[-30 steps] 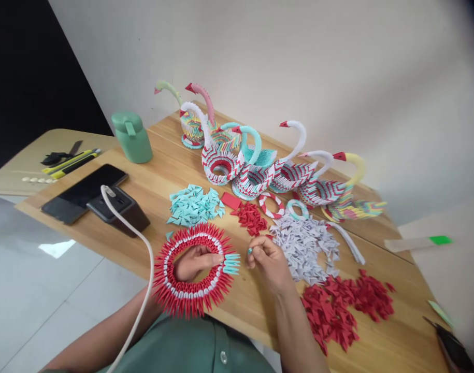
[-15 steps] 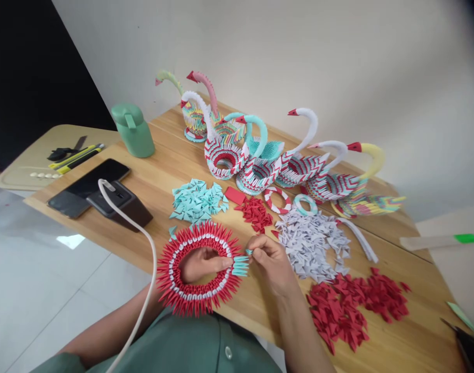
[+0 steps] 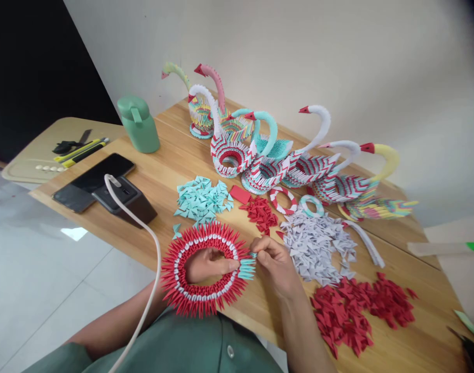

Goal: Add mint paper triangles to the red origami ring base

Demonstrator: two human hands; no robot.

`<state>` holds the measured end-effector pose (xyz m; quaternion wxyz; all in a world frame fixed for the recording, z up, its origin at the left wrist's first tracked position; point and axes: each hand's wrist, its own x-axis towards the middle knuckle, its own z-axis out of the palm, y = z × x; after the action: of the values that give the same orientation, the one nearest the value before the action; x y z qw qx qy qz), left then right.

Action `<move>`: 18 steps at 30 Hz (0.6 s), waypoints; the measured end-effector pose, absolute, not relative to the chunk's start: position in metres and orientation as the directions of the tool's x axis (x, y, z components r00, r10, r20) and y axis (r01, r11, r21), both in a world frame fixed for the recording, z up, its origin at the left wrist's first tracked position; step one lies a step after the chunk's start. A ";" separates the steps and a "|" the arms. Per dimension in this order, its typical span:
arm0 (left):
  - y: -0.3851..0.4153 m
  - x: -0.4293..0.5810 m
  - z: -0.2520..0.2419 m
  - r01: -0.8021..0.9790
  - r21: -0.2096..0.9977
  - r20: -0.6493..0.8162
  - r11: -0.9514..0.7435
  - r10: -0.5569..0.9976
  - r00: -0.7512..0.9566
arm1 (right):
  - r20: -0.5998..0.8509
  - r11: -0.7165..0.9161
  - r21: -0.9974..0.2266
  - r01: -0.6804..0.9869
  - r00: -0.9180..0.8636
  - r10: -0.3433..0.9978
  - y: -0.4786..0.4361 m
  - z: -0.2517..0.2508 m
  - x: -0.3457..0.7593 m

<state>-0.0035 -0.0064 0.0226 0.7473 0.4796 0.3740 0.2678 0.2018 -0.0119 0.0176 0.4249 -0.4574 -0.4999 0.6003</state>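
Ring [image 3: 200, 304] of folded red and white paper is gripped at the near edge of the wooden table [image 3: 263, 311] by the left hand [image 3: 209, 267], which is inserted into its opening, thumb pressed beside a short row of turquoise points [image 3: 246, 269]. A small turquoise piece [image 3: 254, 255] is pinched narrowly between thumb and fingertips of the right hand [image 3: 274, 261], at that row; actual contact cannot be told. Farther out, a red pile [image 3: 340, 311], a white pile [image 3: 312, 246] and a turquoise pile [image 3: 203, 199] are spread; behind these, paper swans [image 3: 255, 180] are lined up.
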 end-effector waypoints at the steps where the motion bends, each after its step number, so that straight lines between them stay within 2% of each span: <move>1: -0.007 -0.004 0.024 -0.036 0.917 -0.305 0.398 0.756 0.579 | -0.121 -0.137 -0.989 -0.058 -0.220 0.968 -0.012 0.018 0.202; 5: -0.008 -0.006 0.030 0.002 0.927 -0.309 0.376 0.758 0.574 | -0.127 -0.140 -0.989 -0.050 -0.206 0.970 -0.012 0.020 0.199; 10: -0.010 -0.005 0.034 -0.026 0.954 -0.238 0.300 0.803 0.547 | -0.165 -0.171 -0.985 -0.019 -0.181 0.970 -0.011 0.022 0.198; 14: -0.013 -0.002 0.030 0.115 0.951 -0.303 0.288 0.789 0.535 | -0.194 -0.207 -0.977 -0.048 -0.197 0.961 -0.011 0.022 0.198; 18: -0.013 0.002 0.024 0.167 0.956 -0.293 0.241 0.814 0.502 | -0.188 -0.207 -0.976 -0.072 -0.209 0.960 -0.010 0.026 0.197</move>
<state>0.0024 -0.0134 0.0235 0.6572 0.5649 0.4341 0.2460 0.1972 -0.0096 0.0256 0.4170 -0.4706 -0.4716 0.6182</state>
